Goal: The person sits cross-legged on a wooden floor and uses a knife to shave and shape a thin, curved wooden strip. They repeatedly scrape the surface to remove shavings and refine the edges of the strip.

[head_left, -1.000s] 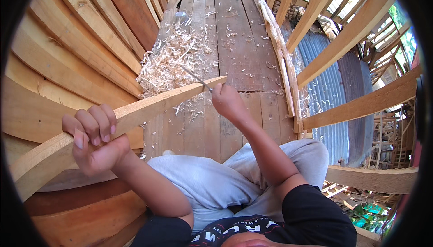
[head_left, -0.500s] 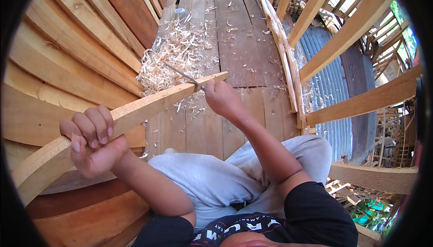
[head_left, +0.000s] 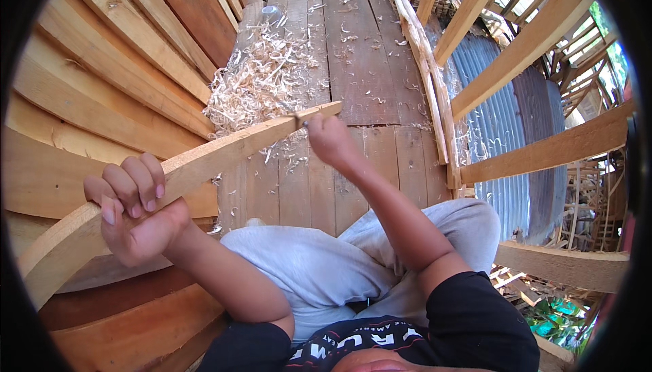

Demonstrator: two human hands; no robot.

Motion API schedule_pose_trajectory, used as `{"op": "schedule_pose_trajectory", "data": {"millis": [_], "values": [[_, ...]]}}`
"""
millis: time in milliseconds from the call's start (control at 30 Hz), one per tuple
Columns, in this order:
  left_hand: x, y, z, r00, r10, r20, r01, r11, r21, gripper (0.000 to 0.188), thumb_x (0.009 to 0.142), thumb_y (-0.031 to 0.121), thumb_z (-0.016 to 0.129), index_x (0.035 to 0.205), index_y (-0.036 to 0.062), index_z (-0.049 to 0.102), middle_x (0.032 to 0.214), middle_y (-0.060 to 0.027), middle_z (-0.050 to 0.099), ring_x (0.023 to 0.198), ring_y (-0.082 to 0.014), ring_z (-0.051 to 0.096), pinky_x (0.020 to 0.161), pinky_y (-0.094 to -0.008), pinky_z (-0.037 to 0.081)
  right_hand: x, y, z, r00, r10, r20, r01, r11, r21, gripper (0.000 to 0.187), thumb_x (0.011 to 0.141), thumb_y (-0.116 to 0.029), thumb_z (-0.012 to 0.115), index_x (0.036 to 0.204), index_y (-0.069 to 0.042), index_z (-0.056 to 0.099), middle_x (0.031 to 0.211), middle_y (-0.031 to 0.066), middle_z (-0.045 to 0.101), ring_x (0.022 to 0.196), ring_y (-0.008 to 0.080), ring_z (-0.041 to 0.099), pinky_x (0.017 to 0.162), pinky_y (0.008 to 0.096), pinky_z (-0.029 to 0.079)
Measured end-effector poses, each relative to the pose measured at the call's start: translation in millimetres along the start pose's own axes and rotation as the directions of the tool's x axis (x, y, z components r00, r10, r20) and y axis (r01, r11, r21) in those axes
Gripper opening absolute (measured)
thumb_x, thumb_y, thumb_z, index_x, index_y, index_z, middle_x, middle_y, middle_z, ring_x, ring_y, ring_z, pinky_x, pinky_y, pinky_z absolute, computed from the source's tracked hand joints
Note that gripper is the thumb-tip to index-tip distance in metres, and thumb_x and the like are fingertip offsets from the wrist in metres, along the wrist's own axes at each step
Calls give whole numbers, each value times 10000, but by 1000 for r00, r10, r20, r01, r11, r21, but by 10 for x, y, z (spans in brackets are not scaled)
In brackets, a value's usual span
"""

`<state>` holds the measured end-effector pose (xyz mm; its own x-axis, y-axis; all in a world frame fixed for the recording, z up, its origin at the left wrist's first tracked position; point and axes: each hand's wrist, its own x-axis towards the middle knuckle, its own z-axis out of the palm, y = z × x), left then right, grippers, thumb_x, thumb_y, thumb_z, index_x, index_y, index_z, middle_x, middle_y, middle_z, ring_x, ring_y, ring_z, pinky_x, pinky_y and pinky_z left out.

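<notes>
A long, pale strip of wood [head_left: 234, 144] slants across in front of me, from the lower left to a narrow far end over the floor. My left hand [head_left: 139, 209] is closed round its near part, the fingers over the top edge. Close to the far end, my right hand [head_left: 331, 142] makes a fist round a knife whose handle the fingers hide. The thin knife blade [head_left: 298, 118] lies across the strip's upper edge and looks blurred and foreshortened.
Curled wood shavings [head_left: 255, 90] are heaped on the plank floor [head_left: 363, 80] beyond the strip, near a small clear cup-like object [head_left: 271, 12]. Upright boards [head_left: 102, 93] wall the left side. Right of me are a rough pole [head_left: 421, 59], slanting beams [head_left: 543, 148] and corrugated metal sheets [head_left: 499, 134].
The knife blade, earlier seen long and pointing to the upper left, now shows only as a short blur. The strip and my left hand have shifted slightly.
</notes>
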<state>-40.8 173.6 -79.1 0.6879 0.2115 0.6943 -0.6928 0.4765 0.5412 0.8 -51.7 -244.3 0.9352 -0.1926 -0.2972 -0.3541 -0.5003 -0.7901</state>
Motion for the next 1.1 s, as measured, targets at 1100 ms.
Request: {"op": "schedule_pose_trajectory", "data": {"millis": [1100], "values": [[-4,13,-46,997,-30,69,35,997,-69,261,828,181,520,700,146,295,551,21,293,472,-81,279,491,-243,287,-9,121,-63,997,-8,-79,3,998,-62,565,946,-342,297,836,86,648,898,345,620,893,494,609,858,521,462]]}}
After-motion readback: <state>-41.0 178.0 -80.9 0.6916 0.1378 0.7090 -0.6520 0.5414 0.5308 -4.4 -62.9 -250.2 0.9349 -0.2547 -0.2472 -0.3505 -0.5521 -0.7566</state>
